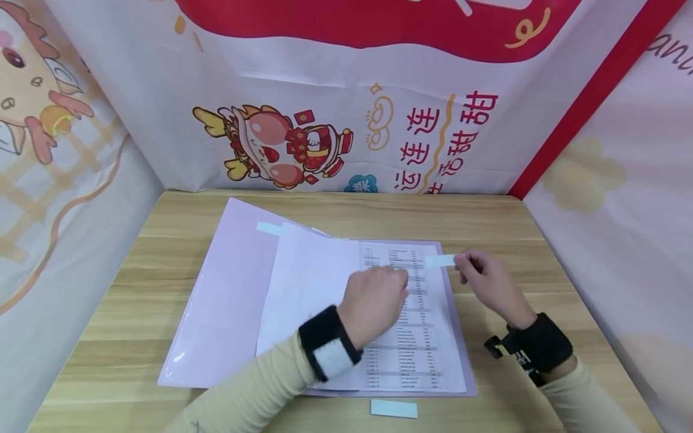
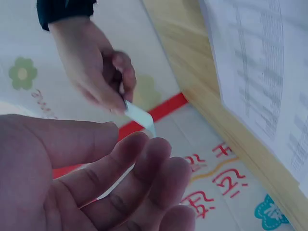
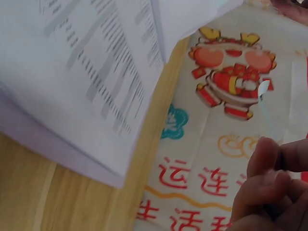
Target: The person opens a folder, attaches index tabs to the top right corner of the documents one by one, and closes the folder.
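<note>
My right hand (image 1: 487, 282) pinches a pale blue sticky note strip (image 1: 441, 260) between thumb and fingertips, over the top right corner of a printed sheet (image 1: 403, 349). In the left wrist view the strip (image 2: 139, 115) bends at its free end. My left hand (image 1: 376, 300) is above the sheet; the left wrist view shows its fingers (image 2: 154, 159) loosely bent, thumb apart and nothing held. The sheet lies in an open lilac folder (image 1: 216, 307). A turned white page (image 1: 308, 282) covers part of the folder's left side, with another pale blue strip (image 1: 269, 228) sticking out at its top left.
A small pale blue sticky note pad (image 1: 394, 409) lies on the wooden table (image 1: 108, 337) in front of the folder. Printed cloth walls (image 1: 325, 66) with cartoon figures stand behind the table and at both sides.
</note>
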Motion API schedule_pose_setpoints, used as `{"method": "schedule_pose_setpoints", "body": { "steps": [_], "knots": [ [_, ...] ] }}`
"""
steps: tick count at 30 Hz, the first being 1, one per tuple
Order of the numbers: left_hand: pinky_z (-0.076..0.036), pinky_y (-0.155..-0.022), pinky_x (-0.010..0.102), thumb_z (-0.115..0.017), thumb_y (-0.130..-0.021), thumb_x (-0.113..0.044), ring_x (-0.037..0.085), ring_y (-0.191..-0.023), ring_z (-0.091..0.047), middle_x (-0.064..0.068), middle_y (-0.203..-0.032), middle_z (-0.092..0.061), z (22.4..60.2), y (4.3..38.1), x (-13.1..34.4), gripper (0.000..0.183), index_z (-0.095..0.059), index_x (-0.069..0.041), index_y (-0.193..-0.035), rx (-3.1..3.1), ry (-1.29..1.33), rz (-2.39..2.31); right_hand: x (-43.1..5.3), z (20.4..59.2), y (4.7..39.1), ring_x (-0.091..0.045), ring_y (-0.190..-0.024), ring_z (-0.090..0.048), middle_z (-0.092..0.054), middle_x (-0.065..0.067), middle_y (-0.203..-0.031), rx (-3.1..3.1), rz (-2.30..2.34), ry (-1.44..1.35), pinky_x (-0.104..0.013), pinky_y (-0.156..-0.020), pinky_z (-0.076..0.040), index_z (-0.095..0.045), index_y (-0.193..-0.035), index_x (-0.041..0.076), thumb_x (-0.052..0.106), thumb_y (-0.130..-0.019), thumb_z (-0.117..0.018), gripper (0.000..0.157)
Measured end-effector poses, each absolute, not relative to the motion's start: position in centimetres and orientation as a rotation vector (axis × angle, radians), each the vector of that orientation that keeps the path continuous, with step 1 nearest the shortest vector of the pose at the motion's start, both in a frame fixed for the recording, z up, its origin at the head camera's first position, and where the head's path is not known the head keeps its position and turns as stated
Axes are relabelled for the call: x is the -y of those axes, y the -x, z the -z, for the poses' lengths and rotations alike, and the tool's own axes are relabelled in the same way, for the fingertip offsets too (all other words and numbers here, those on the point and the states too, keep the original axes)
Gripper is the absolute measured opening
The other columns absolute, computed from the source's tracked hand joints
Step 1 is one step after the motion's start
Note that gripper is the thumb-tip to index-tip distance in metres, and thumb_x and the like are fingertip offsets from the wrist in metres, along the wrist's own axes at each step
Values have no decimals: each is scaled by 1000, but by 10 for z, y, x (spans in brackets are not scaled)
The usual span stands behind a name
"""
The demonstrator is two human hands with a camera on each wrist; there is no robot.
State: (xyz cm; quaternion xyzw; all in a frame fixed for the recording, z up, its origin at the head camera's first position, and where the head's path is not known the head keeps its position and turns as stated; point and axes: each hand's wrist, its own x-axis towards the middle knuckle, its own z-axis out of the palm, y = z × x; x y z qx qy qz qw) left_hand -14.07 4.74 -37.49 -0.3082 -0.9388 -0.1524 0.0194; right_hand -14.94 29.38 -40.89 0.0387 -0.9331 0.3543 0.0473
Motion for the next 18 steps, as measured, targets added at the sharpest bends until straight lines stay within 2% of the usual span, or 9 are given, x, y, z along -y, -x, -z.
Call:
{"method": "schedule_pose_setpoints", "body": {
  "steps": [5,10,13,16,18],
  "knots": [
    [-43,-53,26,-58,-92,-26,12,-68,-55,-3,-81,-64,373,176,-65,15,-68,-15,-96,2887,893,492,-316,422,172,-23,-61,-47,-55,-9,-72,2838,-1133,-56,-30,-49,-38,-56,-84,9,43,-98,-41,40],
    [-49,-72,29,-59,-92,-24,14,-89,-59,1,-102,-64,386,211,-89,26,-63,-13,-115,2863,907,454,-332,436,193,-25,-68,-50,-55,-12,-76,2830,-1232,48,-31,-55,-41,-56,-87,8,45,-97,-40,42],
    [-49,-84,29,-57,-93,-19,15,-100,-58,3,-113,-61,401,229,-100,33,-57,-11,-125,2853,959,457,-339,447,202,-23,-67,-51,-55,-15,-78,2803,-1323,66,-29,-55,-43,-56,-88,4,42,-98,-41,42],
    [-47,-89,26,-55,-93,-14,16,-105,-57,5,-117,-58,419,243,-105,37,-54,-10,-130,2847,1005,481,-345,460,211,-20,-65,-51,-55,-17,-80,2794,-1415,83,-27,-54,-44,-55,-92,-2,38,-99,-41,43],
    [-46,-91,26,-57,-93,-17,17,-107,-55,7,-119,-57,432,250,-106,40,-52,-9,-131,2856,1019,477,-348,470,219,-20,-64,-51,-55,-18,-80,2804,-1446,89,-28,-55,-43,-55,-95,-5,39,-99,-41,47]
  ]
}}
